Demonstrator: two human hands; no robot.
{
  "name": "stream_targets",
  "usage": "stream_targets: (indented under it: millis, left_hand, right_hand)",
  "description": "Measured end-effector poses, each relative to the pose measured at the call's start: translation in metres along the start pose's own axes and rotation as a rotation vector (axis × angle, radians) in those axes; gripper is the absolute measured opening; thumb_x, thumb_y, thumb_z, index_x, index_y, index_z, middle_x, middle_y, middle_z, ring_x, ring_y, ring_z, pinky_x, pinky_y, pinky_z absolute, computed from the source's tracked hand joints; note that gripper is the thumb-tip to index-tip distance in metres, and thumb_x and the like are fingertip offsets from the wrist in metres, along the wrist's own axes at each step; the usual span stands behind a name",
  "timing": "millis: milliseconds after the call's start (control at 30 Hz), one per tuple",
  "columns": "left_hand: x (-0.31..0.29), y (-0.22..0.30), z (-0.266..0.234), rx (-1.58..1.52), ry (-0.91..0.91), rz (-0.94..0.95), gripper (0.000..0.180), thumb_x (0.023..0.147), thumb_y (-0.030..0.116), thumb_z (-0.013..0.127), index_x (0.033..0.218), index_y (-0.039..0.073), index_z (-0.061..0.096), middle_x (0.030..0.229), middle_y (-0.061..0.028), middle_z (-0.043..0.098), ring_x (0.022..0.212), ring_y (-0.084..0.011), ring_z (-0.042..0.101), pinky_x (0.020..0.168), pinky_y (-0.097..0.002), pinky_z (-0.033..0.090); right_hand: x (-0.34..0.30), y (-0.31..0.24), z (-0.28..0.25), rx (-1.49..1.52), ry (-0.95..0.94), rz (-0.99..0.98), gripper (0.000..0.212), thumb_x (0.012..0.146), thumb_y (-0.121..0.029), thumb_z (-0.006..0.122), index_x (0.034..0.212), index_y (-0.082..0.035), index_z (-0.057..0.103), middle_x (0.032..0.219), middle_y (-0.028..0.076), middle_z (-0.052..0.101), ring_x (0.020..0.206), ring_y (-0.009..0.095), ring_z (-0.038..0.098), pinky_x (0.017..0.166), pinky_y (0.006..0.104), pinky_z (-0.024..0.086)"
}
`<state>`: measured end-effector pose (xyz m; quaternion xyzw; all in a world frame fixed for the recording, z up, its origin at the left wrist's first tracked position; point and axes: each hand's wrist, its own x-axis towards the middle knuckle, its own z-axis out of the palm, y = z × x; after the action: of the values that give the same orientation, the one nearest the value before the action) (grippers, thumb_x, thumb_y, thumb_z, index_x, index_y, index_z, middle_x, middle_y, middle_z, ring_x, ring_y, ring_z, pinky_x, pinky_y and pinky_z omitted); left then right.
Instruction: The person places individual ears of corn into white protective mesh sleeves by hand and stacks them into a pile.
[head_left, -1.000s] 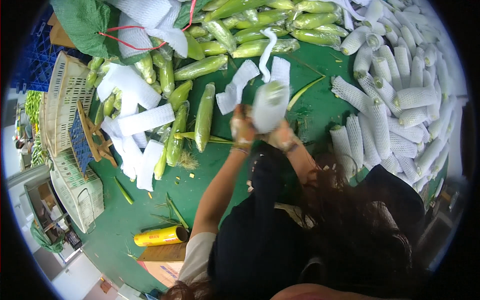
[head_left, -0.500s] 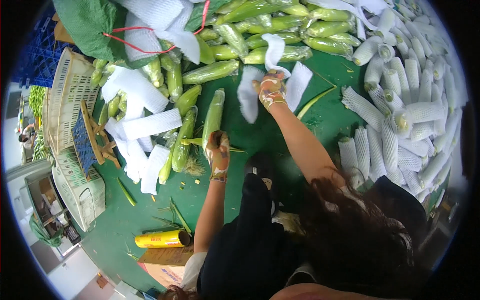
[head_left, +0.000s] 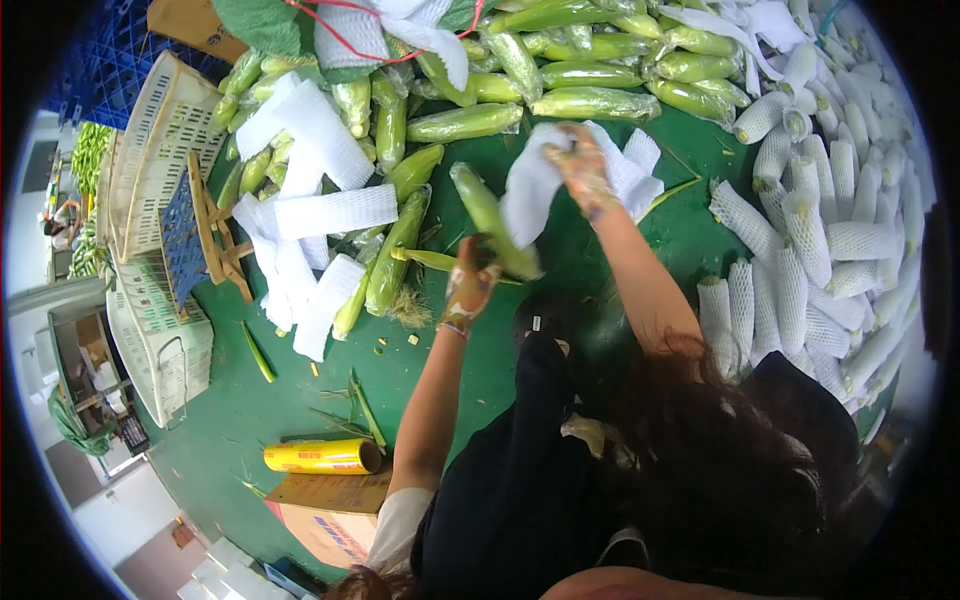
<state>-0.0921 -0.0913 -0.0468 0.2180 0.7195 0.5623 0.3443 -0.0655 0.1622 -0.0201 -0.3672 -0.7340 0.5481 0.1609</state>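
A film-wrapped ear of corn [head_left: 492, 218] slants in front of me, its lower end at the fingers of my left hand [head_left: 470, 288]. That hand is gloved in a camouflage pattern, somewhat blurred, and closed on the corn. My right hand [head_left: 584, 172], in a matching glove, pinches a white foam net sleeve [head_left: 530, 185] beside the corn. More flat foam sleeves [head_left: 625, 170] lie just right of that hand. Left of the corn, further foam sleeves [head_left: 335, 212] are spread over wrapped ears.
Wrapped corn [head_left: 600, 103] is piled along the far side. Sleeved ears [head_left: 790, 260] are heaped at the right. White plastic crates [head_left: 155, 170] and a small wooden stool [head_left: 212, 235] stand left. A yellow film roll [head_left: 318, 457] sits by a cardboard box [head_left: 325, 515] on the green floor [head_left: 225, 440].
The corn in my left hand has tipped from near upright to a slant, its lower end swinging right. My right hand has lifted one foam sleeve toward it. The whole view has shifted slightly.
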Motion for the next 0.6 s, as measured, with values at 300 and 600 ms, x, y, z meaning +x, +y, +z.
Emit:
stream_targets:
  millis: [300, 600]
  left_hand:
    - [-0.003, 0.013, 0.071, -1.178, 0.046, -0.141, 0.040, 0.086, 0.018, 0.046, 0.121, 0.000, 0.038, 0.115, -0.0115, 0.049, 0.101, -0.0179, 0.049, 0.085, -0.0307, 0.041]
    - [0.107, 0.049, 0.108, -1.070, 0.503, 0.082, 0.020, 0.084, 0.018, 0.053, 0.094, 0.003, 0.043, 0.093, -0.0088, 0.054, 0.080, -0.0172, 0.053, 0.068, -0.0297, 0.046]
  right_hand:
    - [-0.133, 0.008, 0.019, 0.812, -0.234, 0.346, 0.021, 0.079, -0.013, 0.060, 0.096, -0.001, 0.056, 0.088, 0.003, 0.059, 0.079, 0.010, 0.052, 0.073, 0.0240, 0.043]
    - [-0.005, 0.017, -0.055, -0.326, -0.162, -0.679, 0.035, 0.074, -0.009, 0.058, 0.107, 0.000, 0.051, 0.100, 0.015, 0.058, 0.091, 0.022, 0.057, 0.079, 0.0306, 0.046]
